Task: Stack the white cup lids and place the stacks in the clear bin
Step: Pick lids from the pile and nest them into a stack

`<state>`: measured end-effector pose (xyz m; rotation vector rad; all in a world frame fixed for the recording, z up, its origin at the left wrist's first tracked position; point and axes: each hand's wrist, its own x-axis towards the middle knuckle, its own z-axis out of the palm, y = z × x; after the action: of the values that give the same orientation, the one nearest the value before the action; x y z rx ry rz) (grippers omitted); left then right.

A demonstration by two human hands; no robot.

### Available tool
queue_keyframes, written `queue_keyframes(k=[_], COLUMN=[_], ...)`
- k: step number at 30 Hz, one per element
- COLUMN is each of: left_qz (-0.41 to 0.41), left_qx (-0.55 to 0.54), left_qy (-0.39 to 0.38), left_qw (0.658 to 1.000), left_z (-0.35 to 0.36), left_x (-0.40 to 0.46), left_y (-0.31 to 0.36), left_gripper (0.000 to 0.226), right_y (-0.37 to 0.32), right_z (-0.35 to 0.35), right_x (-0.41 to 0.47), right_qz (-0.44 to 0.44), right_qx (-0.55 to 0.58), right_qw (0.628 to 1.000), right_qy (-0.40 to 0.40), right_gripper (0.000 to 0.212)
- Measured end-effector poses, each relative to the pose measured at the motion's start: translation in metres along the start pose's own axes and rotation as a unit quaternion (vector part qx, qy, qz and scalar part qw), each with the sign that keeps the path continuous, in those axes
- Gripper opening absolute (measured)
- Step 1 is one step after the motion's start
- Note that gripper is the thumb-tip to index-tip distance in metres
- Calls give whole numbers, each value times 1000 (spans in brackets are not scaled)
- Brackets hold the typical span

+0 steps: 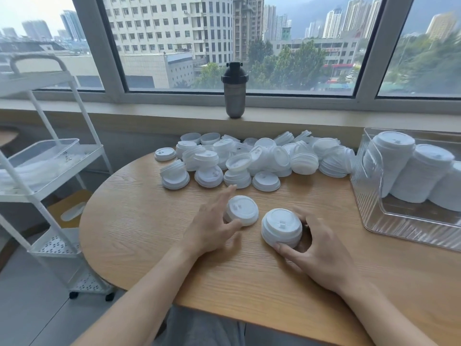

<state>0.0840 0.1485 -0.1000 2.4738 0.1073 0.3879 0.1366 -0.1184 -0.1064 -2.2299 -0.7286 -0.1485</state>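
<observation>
Nearest, on the wooden table [154,248], right hand [321,253] curled round a short stack of white lids [282,227], thumb on the near side, fingers wrapped behind the far right edge. Just left of it, left hand [212,223] with fingers fairly straight and spread, thumb pressed against the near rim of a single lid [242,210], fingertips stretched beyond its far left side; lid and stack near each other but apart. Further back, a loose heap of lids [252,158] spread across the far part of the table, some flat, some tipped on edge, some nested in small piles. To the right, at the table's edge, the clear bin [374,213] with ribbed walls, holding tall finished stacks [404,171] leaning on their sides against one another. To the left, off the table, a white wheeled cart [50,171] with tiered trays. Farthest, on the window sill, a dark shaker bottle [234,91] standing upright before the glass.
</observation>
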Motion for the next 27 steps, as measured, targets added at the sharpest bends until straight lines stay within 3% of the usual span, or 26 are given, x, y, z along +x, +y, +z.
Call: queue_keyframes(k=[4,10,14,22,27], left_qz=[-2,20,24,11,-3], left_qx=[-39,74,29,-63,-74], left_qy=[11,26,-8,16,25], left_qw=[999,997,999,998,997], left_z=[3,4,1,0,0], left_x=[0,-3,-2,-3,-3], left_y=[-4,0,-1,-1,-2], left_gripper=[85,104,82,88,68], right_y=[0,1,2,1,2], right_z=[0,0,-1,-2,-1], right_x=[0,-1,0,1,1], right_qz=[3,4,5,8,11], right_qx=[-1,1,14,22,28], right_qw=[1000,1000,1000,999,999], right_qy=[-4,-8,-21,-37,-38], right_gripper=[86,90,95,95,98])
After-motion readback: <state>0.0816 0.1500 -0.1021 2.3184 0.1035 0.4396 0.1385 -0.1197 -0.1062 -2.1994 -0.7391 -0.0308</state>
